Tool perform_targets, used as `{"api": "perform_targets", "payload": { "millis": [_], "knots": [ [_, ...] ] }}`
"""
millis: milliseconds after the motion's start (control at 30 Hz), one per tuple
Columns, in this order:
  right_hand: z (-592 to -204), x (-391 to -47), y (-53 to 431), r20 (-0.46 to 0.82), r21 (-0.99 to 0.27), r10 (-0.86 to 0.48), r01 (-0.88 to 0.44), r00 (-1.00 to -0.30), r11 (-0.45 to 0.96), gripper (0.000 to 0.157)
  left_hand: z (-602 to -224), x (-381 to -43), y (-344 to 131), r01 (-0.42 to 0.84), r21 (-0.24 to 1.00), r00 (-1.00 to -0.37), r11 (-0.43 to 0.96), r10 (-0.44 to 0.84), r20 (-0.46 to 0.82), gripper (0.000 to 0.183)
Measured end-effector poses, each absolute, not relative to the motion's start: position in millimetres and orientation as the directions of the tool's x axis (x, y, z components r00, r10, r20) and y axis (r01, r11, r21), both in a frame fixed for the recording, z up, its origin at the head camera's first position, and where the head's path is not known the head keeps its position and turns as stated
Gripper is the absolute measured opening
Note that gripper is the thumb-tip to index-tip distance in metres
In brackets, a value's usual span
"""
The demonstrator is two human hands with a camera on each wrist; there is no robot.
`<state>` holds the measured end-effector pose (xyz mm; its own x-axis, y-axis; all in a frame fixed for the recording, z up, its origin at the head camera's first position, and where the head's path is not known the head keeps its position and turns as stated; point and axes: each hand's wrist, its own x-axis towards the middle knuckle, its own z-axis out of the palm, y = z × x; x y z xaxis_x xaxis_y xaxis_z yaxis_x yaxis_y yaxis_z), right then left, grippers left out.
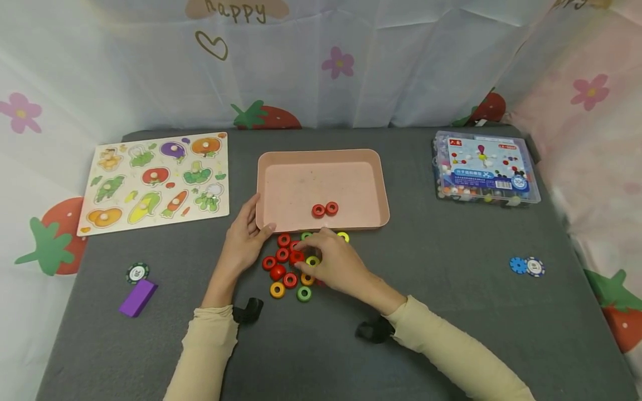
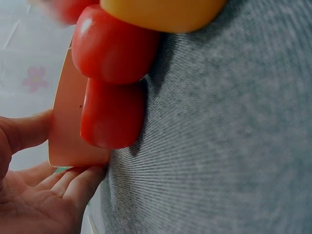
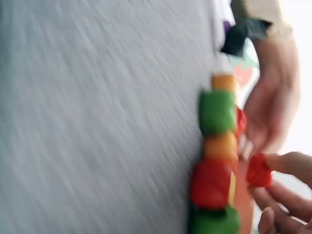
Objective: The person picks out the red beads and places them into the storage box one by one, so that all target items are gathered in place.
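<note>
My left hand [image 1: 243, 239] holds the near left corner of a shallow pink tray [image 1: 321, 167], thumb at the front edge and fingers along the side. Between thumb and fingertips of my right hand [image 1: 333, 260] is a red ring bead [image 3: 258, 170], raised over a loose cluster of beads. That cluster, right in front of the tray, mixes red, orange, yellow and green rings, such as a green bead [image 1: 304, 293] and an orange bead [image 1: 277, 289]. My right hand hides part of it. Two red beads [image 1: 325, 209] lie inside the tray near its front wall.
A vegetable puzzle board [image 1: 165, 184] lies left of the tray. At the back right stands a clear plastic box [image 1: 486, 170] of small parts. Further out are a purple block [image 1: 138, 298] beside a dark chip [image 1: 137, 273], and blue and white chips [image 1: 526, 266] on the right.
</note>
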<state>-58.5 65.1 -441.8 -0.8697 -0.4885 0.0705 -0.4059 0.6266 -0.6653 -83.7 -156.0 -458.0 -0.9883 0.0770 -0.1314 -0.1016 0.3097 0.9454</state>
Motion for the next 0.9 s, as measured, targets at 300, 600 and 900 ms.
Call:
{"api": "perform_targets", "payload": {
  "millis": [300, 600, 900],
  "knots": [
    [-434, -111, 98, 0.229, -0.741, -0.311, -0.373, -0.922, 0.559, 0.028, -458, -85, -157, -0.111, 0.943, -0.987, 0.313, 0.08, -0.143, 0.078],
    [-447, -151, 102, 0.108, -0.752, -0.22, -0.225, -0.969, 0.62, 0.03, -457, -84, -157, -0.11, 0.94, -0.987, 0.324, 0.077, -0.142, 0.078],
    [-451, -152, 95, 0.029, -0.754, -0.203, -0.155, -0.979, 0.639, 0.032, -459, -85, -157, -0.125, 0.941, -0.984, 0.315, 0.081, -0.158, 0.076]
  ]
}}
